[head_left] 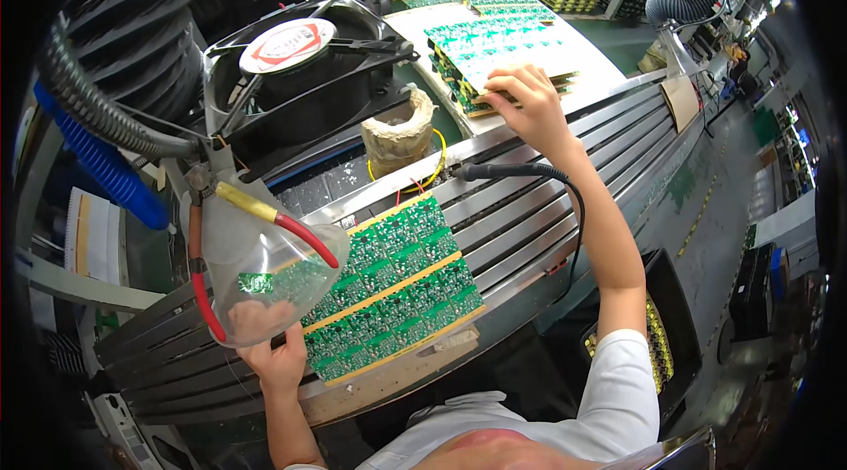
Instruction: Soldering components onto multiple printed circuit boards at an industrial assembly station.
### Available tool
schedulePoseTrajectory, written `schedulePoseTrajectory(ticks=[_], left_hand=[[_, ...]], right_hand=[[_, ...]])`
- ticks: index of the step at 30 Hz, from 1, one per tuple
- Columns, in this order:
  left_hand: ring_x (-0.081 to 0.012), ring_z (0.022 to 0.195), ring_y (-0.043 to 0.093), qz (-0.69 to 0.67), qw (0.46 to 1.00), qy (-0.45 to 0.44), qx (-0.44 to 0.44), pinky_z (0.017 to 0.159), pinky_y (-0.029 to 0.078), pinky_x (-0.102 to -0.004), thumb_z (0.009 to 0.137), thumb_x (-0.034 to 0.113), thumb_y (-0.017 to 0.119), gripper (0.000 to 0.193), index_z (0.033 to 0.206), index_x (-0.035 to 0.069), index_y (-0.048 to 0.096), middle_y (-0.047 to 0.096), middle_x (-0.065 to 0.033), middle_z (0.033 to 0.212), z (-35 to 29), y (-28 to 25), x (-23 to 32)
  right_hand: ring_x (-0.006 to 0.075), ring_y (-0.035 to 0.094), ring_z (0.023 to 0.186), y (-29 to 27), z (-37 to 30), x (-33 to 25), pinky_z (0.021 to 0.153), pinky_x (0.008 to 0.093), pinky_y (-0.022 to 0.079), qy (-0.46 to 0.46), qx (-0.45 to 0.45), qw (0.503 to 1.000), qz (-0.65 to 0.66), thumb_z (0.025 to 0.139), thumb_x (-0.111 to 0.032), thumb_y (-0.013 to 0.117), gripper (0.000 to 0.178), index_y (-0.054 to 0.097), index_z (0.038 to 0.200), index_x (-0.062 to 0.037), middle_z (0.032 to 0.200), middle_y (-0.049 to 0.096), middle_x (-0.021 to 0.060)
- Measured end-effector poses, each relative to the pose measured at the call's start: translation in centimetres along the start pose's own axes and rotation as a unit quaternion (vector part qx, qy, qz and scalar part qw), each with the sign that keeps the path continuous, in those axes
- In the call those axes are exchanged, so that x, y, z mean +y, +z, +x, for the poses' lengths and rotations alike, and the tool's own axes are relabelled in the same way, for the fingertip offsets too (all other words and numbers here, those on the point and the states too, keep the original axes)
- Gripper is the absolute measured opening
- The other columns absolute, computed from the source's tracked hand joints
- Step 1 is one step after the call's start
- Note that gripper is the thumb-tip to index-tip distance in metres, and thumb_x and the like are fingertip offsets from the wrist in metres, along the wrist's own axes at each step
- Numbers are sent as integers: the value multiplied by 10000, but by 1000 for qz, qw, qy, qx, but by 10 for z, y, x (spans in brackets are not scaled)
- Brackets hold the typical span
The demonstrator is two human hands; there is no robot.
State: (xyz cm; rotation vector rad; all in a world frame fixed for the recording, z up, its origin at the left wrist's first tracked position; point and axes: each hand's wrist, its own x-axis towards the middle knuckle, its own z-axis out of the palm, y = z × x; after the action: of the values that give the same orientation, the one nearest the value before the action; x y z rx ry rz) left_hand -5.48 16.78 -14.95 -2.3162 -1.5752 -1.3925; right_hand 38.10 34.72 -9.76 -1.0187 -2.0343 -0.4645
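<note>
From my seat, my right hand [527, 104] is stretched far out toward one o'clock, fingers curled down over the near edge of a stack of green circuit boards [494, 60] on the white tray [593, 64]; the fingertips pinch or press at the top board's edge, though I cannot tell whether it is actually lifted. My left hand [281, 357] sits low at seven o'clock, thumb and fingers pressed against the lower left corner of the big green panel of circuit boards [393, 286] lying on the metal rails [529, 223]. That panel's long axis runs from seven o'clock up toward one o'clock, roughly in line with my outstretched right arm, and it is tilted across the rails rather than square to them. A clear funnel-shaped hood [256, 271] with a red rim hangs over the panel's left end, just above my left hand, so part of the grip is seen only through plastic. The black soldering iron [503, 172] lies across the rails at twelve o'clock from the panel, between the panel and the stack, its cord trailing under my right forearm. The right hand is nearer the stack by far; the left is the only one touching the panel.
</note>
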Motion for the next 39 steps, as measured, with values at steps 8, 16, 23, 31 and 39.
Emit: schedulePoseTrajectory(ticks=[8,16,23,31,39], left_hand=[[-276,731,496,-1,1000,24,-3,749,440,-407,712,-45,682,216,902,57,691,584,-75,830,6,0,6],[-258,667,480,-20,1000,8,15,673,430,-383,727,-49,690,187,882,54,700,575,-55,756,0,3,4],[-193,570,464,-3,999,19,31,580,409,-327,760,-19,739,134,870,56,728,564,-11,648,5,2,8],[-245,612,489,-16,1000,7,22,650,440,-369,749,-27,723,143,873,46,722,608,-42,707,1,1,7],[-248,631,524,-12,1000,7,24,692,456,-366,735,-24,728,162,878,52,727,635,-42,732,1,2,4]], right_hand=[[211,615,849,2,7,8,850,343,482,-26,4,999,31,822,-44,749,119,697,929,-48,960,709,35],[228,602,832,-2,12,14,826,333,485,-30,-51,995,77,810,5,747,119,702,910,-41,958,709,50],[243,614,865,-2,16,16,846,346,489,-30,-78,997,6,849,-69,736,195,684,1036,-52,953,691,51],[246,616,864,-9,33,-8,847,347,483,-162,-73,973,-149,857,-211,761,369,645,1169,-52,975,674,60],[263,623,820,-8,53,1,778,377,500,-16,-224,965,-138,834,-233,755,307,677,1052,-30,977,672,78]])
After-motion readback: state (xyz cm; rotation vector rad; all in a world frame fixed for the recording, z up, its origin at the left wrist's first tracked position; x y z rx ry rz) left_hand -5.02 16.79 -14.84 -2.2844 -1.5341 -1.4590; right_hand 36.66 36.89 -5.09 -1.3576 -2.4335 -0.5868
